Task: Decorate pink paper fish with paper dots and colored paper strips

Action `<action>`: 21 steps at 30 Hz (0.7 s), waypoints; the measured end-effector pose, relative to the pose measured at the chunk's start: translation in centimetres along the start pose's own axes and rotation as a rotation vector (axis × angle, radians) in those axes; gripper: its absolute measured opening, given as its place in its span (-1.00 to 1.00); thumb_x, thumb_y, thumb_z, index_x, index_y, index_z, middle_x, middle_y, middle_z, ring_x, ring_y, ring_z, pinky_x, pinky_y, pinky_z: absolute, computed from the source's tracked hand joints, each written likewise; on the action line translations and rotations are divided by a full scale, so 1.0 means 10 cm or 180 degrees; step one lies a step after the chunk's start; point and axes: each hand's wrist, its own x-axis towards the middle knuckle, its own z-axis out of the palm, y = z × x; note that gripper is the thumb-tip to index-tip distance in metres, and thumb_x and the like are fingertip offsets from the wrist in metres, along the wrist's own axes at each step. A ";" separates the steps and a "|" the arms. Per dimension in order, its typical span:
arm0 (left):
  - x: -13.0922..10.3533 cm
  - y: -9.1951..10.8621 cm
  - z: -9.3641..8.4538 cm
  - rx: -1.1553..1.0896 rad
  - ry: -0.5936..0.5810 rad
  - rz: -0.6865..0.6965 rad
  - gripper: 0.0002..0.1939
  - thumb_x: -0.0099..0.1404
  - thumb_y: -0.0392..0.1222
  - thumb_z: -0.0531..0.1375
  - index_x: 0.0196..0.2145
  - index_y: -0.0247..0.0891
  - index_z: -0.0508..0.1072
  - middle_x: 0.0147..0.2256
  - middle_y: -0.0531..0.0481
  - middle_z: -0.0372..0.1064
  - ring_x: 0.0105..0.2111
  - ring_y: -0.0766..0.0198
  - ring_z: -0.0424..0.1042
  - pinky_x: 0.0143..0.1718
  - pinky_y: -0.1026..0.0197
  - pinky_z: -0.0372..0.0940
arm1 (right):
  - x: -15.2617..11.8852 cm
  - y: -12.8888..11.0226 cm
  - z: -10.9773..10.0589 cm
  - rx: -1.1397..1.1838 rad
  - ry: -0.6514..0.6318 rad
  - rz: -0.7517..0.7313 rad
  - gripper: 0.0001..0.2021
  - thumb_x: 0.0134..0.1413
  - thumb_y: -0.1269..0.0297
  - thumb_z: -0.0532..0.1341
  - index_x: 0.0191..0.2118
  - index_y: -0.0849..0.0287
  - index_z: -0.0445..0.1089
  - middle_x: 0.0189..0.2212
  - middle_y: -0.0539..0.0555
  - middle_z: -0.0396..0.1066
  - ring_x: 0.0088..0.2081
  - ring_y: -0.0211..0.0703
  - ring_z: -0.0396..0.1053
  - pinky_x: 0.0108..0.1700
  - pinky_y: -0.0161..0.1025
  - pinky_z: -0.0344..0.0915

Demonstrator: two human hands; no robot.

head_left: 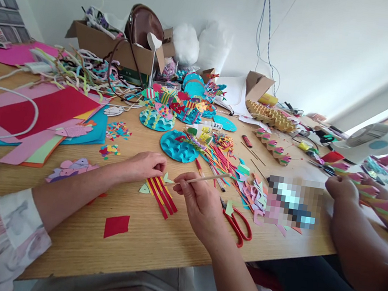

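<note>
Red and yellow paper strips (162, 198) lie side by side across a pale green paper fish, whose head (144, 188) and tail (166, 178) show at either side. My left hand (148, 165) rests at the upper ends of the strips, fingers curled and pressed together; what they pinch, if anything, is hidden. A thin wooden stick (209, 178) is held in my right hand (195, 203), just right of the fish's tail. Nearer the table's front edge lies a red paper square (116, 226). Red-handled scissors (240, 225) sit right of my right hand.
Blue paper discs (170, 147) with paper fish, glue bottles (211, 125) and loose paper strips (219, 158) fill the middle. Paper scraps (250, 192) lie to the right, near another person's hand (342, 193). Coloured sheets (43, 112) are stacked left; a cardboard box (102, 50) stands behind.
</note>
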 end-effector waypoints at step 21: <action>0.01 -0.01 0.01 -0.0001 0.0020 0.0018 -0.94 0.08 -0.27 0.11 -0.46 -0.26 0.37 -0.44 0.08 0.34 -0.41 0.31 0.29 -0.41 0.34 0.13 | 0.05 0.04 0.03 -0.0056 -0.0006 -0.0027 -0.82 0.16 0.34 -0.03 -0.35 0.18 0.29 -0.45 0.08 0.40 -0.38 -0.20 0.38 -0.35 -0.28 0.27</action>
